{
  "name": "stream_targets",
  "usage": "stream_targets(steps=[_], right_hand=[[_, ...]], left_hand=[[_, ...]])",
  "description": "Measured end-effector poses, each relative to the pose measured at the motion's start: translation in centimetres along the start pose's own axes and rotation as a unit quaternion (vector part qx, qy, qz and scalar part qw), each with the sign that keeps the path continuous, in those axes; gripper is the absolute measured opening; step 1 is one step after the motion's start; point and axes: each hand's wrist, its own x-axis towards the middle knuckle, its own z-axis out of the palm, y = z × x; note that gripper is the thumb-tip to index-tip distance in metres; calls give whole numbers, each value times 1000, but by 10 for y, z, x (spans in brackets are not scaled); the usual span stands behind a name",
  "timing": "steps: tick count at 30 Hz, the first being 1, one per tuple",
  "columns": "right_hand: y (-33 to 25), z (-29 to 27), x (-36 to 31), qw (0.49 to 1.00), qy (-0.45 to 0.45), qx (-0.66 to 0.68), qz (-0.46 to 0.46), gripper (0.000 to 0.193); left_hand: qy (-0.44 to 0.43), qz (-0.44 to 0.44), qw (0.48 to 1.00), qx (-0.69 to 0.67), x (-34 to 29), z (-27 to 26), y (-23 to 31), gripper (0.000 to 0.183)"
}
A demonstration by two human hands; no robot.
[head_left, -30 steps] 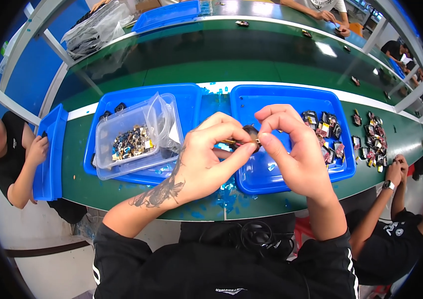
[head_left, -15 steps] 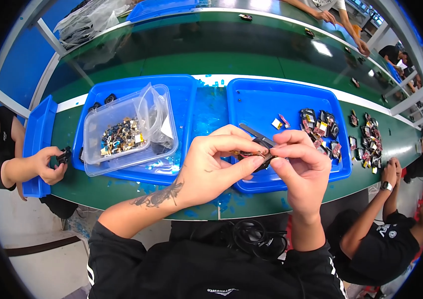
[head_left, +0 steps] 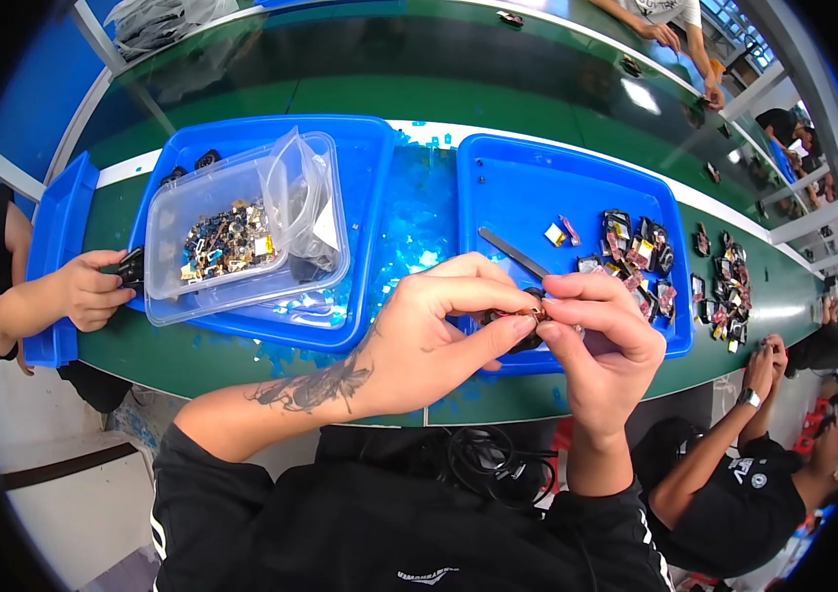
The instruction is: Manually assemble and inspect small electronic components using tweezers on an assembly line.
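My left hand [head_left: 443, 321] and my right hand [head_left: 601, 331] meet over the front edge of the right blue tray [head_left: 577, 148]. Pinched between their fingertips is a small black electronic part [head_left: 529, 340], with thin wires showing; the fingers cover most of it. A grey flat, slender tool [head_left: 512, 253] runs from the tray area to behind my right fingers; I cannot tell whether it is held or lying there. Beyond my right hand, several small black-and-red electronic modules [head_left: 636, 247] lie in that tray, beside a small loose piece [head_left: 557, 235] with a white-and-yellow label.
At left, a blue tray [head_left: 376, 197] carries a clear plastic box [head_left: 164, 291] of small electronic pieces. A co-worker's hand [head_left: 93, 288] holds a black part beside it. More modules [head_left: 729, 286] lie on the green table at right. Other people's hands [head_left: 769, 360] are nearby.
The view has shifted slightly, with the trays higher in it. My fingertips stay together on the part, while the grey tool shows farther from them. The co-worker's hand at left is nearer the clear box.
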Motion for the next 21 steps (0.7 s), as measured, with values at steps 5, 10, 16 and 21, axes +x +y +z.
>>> stream_targets(steps=[5,10,16,21], right_hand=[[2,0,-2,1000,-8,1,8,21],[3,-2,-3,1000,-5,-2,7,22],[0,-3,-2,1000,-11,-15,20,21],[0,-2,-5,999,-6,-19,25,21]], left_hand=[[-2,27,999,24,-2,0,-3,16],[-2,42,998,50,-1,1,-5,16],[-2,56,997,62,-1,0,-7,16],[-2,20,999,37,-3,2,-7,16]])
